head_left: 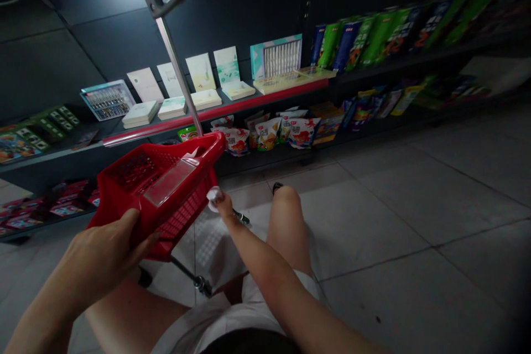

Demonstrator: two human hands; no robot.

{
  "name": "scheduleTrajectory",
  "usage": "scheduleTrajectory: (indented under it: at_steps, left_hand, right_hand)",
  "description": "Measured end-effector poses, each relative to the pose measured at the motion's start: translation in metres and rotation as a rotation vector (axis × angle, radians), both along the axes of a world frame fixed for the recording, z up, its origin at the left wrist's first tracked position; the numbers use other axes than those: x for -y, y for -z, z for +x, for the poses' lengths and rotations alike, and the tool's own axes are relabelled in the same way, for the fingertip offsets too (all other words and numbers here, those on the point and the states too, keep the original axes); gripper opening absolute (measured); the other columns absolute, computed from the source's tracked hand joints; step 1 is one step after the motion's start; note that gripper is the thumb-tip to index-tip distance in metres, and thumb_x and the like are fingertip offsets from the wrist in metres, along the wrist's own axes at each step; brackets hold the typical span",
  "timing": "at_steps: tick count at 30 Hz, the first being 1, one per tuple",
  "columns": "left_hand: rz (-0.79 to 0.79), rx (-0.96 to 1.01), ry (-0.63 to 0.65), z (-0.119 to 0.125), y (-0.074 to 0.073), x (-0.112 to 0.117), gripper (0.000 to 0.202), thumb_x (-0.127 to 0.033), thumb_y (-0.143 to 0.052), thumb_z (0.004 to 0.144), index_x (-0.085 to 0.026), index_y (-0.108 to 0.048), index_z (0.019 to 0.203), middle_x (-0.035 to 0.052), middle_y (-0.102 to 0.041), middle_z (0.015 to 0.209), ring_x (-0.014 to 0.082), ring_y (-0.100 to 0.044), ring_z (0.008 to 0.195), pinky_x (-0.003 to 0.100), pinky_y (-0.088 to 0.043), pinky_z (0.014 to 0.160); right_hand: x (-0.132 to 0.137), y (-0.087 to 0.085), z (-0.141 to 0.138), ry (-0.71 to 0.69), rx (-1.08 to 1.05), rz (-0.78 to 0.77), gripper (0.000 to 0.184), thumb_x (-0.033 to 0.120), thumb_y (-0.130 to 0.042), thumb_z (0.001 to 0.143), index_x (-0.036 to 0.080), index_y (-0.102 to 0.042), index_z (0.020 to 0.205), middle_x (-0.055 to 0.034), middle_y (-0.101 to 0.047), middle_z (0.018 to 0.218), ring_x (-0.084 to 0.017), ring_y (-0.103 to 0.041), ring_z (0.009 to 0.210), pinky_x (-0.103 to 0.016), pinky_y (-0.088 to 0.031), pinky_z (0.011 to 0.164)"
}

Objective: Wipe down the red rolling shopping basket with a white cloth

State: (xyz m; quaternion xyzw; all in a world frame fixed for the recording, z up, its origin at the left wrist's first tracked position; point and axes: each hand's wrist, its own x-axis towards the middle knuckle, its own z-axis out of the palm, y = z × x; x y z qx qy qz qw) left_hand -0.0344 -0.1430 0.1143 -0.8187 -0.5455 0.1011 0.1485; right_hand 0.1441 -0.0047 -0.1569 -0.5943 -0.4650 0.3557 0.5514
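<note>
Fingers of left hand clamp the red mesh basket; right hand unclear.

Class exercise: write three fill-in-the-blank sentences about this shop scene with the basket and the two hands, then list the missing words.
1. The left hand grips the rim of a basket made of ____ plastic.
2. The right hand pinches a small object whose colour is ____.
3. The floor is laid with large grey ____.

Missing words: red; white; tiles.
</note>
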Motion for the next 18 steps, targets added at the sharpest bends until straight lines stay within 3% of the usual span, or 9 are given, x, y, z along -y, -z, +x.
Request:
scheduleTrajectory:
  at_steps: [2,4,8,10,14,18]
  left_hand:
    - [-0.024,-0.012,-0.009,-0.001,0.001,-0.002,0.027,-0.048,-0.03,0.092,-0.024,-0.038,0.081,-0.0042,-0.055,0.061,0.0194,-0.062,0.055,0.024,-0.026,0.049]
    - [-0.056,-0.023,-0.016,-0.001,0.002,-0.003,0.031,-0.053,-0.03,0.09,-0.024,-0.037,0.083,-0.0002,-0.06,0.066,0.022,-0.063,0.057,0.027,-0.028,0.049]
    - [-0.104,-0.013,-0.054,0.002,-0.001,-0.001,0.038,-0.06,-0.023,0.09,-0.024,-0.034,0.082,0.0037,-0.062,0.069,0.0257,-0.065,0.063,0.03,-0.032,0.053]
    - [-0.118,0.011,-0.06,0.003,-0.003,0.001,0.041,-0.062,-0.019,0.09,-0.024,-0.033,0.081,0.0042,-0.063,0.07,0.0269,-0.066,0.066,0.03,-0.034,0.055]
    - [-0.106,0.025,-0.061,0.003,-0.004,0.004,0.041,-0.061,-0.019,0.09,-0.024,-0.034,0.081,0.0049,-0.063,0.07,0.0275,-0.067,0.066,0.031,-0.035,0.055]
    - [-0.087,0.054,-0.003,0.0,-0.004,0.007,0.036,-0.057,-0.023,0.092,-0.024,-0.034,0.08,0.0041,-0.063,0.067,0.0255,-0.066,0.063,0.031,-0.034,0.053]
  right_hand:
    - [0.003,-0.017,-0.008,0.09,-0.243,0.023,0.015,0.023,-0.035,0.081,0.018,-0.047,0.087,0.0007,-0.053,0.068,-0.012,-0.053,0.064,-0.024,-0.049,0.062]
    - [0.006,-0.048,-0.013,0.123,-0.465,0.092,0.019,0.024,-0.029,0.081,0.02,-0.044,0.091,0.0013,-0.053,0.071,-0.011,-0.054,0.067,-0.024,-0.05,0.066]
    - [0.029,-0.118,-0.015,-0.119,-1.112,0.336,0.005,0.027,-0.042,0.074,0.022,-0.044,0.073,0.0033,-0.049,0.062,-0.011,-0.051,0.06,-0.024,-0.049,0.065]
    - [0.052,-0.143,-0.017,-0.235,-1.414,0.385,0.013,0.023,-0.052,0.068,0.021,-0.04,0.062,0.0045,-0.045,0.056,-0.01,-0.048,0.057,-0.023,-0.048,0.064]
    - [0.105,-0.163,-0.04,-0.291,-1.612,0.241,0.013,0.023,-0.062,0.064,0.023,-0.053,0.073,0.004,-0.059,0.071,-0.012,-0.058,0.074,-0.026,-0.049,0.077]
    - [0.153,-0.159,-0.071,-0.404,-1.498,0.115,0.032,0.024,-0.061,0.066,0.025,-0.06,0.097,0.0014,-0.065,0.085,-0.014,-0.061,0.077,-0.028,-0.049,0.074]
